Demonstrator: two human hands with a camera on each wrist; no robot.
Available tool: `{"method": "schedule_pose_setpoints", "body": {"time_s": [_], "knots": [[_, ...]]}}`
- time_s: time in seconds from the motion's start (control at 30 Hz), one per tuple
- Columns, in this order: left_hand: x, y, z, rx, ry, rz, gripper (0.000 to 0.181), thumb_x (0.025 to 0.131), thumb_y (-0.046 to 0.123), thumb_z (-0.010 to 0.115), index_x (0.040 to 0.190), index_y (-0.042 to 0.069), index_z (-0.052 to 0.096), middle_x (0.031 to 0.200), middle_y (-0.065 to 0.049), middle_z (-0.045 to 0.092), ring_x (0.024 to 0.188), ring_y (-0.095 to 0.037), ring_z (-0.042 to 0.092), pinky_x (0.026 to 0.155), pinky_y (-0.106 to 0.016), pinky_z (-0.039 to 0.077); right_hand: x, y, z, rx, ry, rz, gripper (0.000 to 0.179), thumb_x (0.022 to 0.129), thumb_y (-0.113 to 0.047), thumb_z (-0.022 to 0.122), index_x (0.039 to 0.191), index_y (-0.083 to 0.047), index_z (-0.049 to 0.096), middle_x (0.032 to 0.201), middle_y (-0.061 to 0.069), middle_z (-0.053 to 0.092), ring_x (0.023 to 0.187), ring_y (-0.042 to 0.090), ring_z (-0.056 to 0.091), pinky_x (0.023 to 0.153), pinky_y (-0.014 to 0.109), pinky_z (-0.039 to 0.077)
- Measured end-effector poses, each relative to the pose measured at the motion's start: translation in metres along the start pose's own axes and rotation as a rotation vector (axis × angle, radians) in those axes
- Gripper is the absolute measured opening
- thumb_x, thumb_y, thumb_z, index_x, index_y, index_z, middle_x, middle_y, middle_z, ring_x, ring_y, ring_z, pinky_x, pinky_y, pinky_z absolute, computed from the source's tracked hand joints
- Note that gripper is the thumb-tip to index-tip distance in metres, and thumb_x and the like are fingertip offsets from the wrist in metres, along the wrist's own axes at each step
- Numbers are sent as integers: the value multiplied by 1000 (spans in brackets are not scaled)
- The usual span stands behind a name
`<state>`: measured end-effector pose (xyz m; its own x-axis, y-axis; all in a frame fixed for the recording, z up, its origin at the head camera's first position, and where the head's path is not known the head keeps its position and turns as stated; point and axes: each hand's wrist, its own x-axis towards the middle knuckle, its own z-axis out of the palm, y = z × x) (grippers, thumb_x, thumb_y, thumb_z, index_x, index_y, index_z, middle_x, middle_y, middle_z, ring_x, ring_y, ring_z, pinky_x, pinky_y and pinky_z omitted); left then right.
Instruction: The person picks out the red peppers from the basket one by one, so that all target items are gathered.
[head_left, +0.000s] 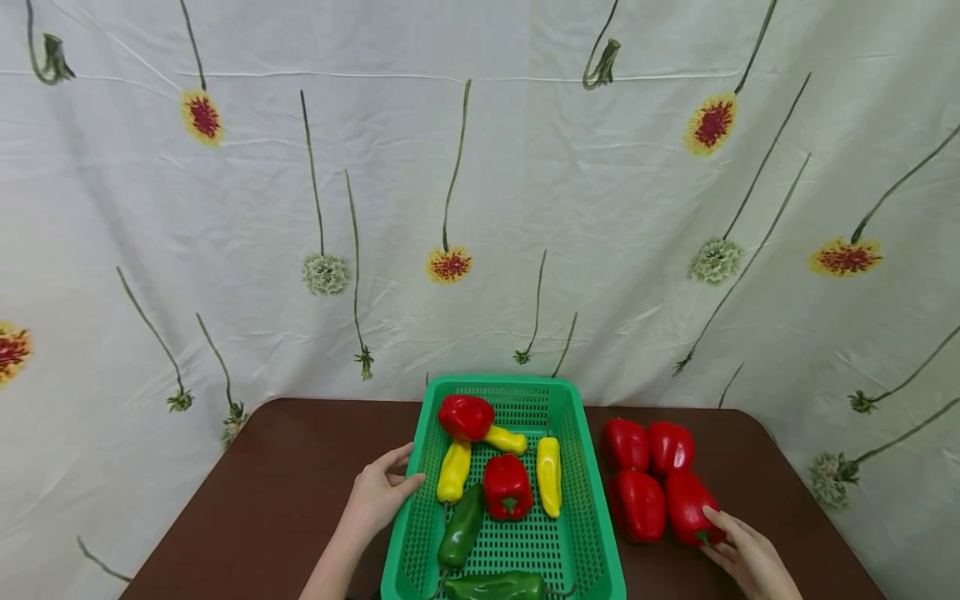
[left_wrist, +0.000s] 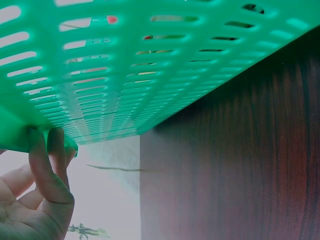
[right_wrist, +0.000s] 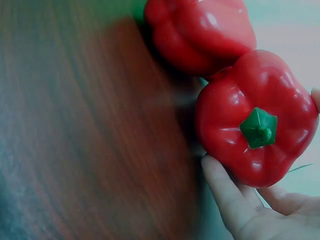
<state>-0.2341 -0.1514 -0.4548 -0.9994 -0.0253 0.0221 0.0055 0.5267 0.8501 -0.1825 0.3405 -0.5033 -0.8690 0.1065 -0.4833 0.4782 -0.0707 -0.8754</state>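
A green plastic basket (head_left: 596,500) with slotted walls stands at the middle of the table. My left hand (head_left: 378,496) holds its left rim, fingertips against the outside in the left wrist view. Two red bell peppers (head_left: 507,487) lie in the basket with three yellow peppers (head_left: 549,477) and two green peppers (head_left: 462,527). To the right of the basket, several red bell peppers sit close together. My right hand (head_left: 750,554) grips the nearest right one, a red bell pepper (right_wrist: 225,120) with a green stem, its thumb and fingers on opposite sides. That pepper touches its neighbour.
The dark brown wooden table (head_left: 285,467) extends left and right of the basket. Behind it hangs a pale cloth (head_left: 495,183) printed with flowers. Another red bell pepper (head_left: 640,504) stands between the basket's right wall and the gripped one.
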Motion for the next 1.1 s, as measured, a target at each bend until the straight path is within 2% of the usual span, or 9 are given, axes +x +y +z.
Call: {"method": "schedule_pose_setpoints", "body": {"time_s": [0.27, 0.4, 0.5, 0.6, 0.67, 0.73, 0.9, 1.07, 1.1], "knots": [[0, -2, 1, -1, 3, 0, 53, 88, 13, 73, 137, -1, 56, 122, -25, 64, 87, -24, 69, 68, -34, 58, 0, 1, -1, -53, 27, 13, 103, 95, -52, 57, 148, 21, 9, 153, 43, 6, 99, 22, 65, 94, 45, 54], [0, -2, 0, 0, -1, 0, 53, 88, 14, 73, 137, -1, 56, 122, -25, 64, 87, -24, 69, 68, -35, 58, -1, -1, -1, -93, 56, 20, 111, 88, -60, 63, 149, 19, 14, 152, 43, 9, 104, 29, 64, 93, 43, 55], [0, -1, 0, -3, -2, 4, 53, 88, 14, 73, 137, -1, 56, 122, -25, 64, 87, -24, 69, 68, -35, 58, -2, -1, 0, -120, 77, 27, 117, 84, -68, 62, 149, 18, 15, 153, 41, 11, 117, 43, 54, 91, 40, 56], [0, -1, 0, -7, -2, 6, 53, 88, 13, 73, 137, -1, 56, 122, -25, 64, 87, -24, 69, 68, -35, 59, -3, 0, 2, -138, 88, 28, 119, 85, -71, 58, 149, 19, 13, 153, 39, 9, 131, 53, 37, 91, 39, 56], [0, -2, 0, -7, -1, 3, 53, 88, 13, 73, 137, -1, 57, 122, -24, 64, 88, -24, 69, 69, -35, 59, -3, 1, 2, -145, 96, 33, 121, 85, -72, 56, 148, 20, 11, 153, 40, 8, 133, 55, 31, 91, 39, 56], [0, -2, 0, -5, -2, 4, 53, 88, 13, 73, 137, -1, 56, 123, -24, 64, 88, -25, 69, 69, -35, 59, -3, 2, 2, -154, 101, 40, 121, 86, -72, 56, 147, 22, 10, 152, 42, 9, 133, 55, 32, 90, 40, 56], [0, -2, 0, 4, -8, 7, 53, 89, 14, 73, 137, -1, 56, 123, -25, 64, 89, -25, 69, 69, -36, 59, -3, 3, 3, -163, 122, 56, 126, 84, -74, 56, 145, 26, 8, 147, 48, 13, 124, 54, 45, 87, 41, 57], [-1, -1, 0, 0, -3, 1, 52, 89, 13, 73, 137, 0, 56, 122, -24, 65, 89, -25, 69, 69, -35, 59, -4, 4, 4, -184, 136, 58, 130, 81, -78, 54, 144, 27, 10, 146, 49, 13, 130, 55, 38, 89, 43, 56], [-1, -1, 0, -1, -2, 2, 52, 89, 12, 73, 137, 0, 56, 122, -24, 65, 89, -25, 69, 69, -35, 59, -4, 5, 3, -192, 137, 58, 129, 82, -78, 53, 143, 27, 11, 146, 49, 14, 128, 55, 40, 89, 43, 56]]}}
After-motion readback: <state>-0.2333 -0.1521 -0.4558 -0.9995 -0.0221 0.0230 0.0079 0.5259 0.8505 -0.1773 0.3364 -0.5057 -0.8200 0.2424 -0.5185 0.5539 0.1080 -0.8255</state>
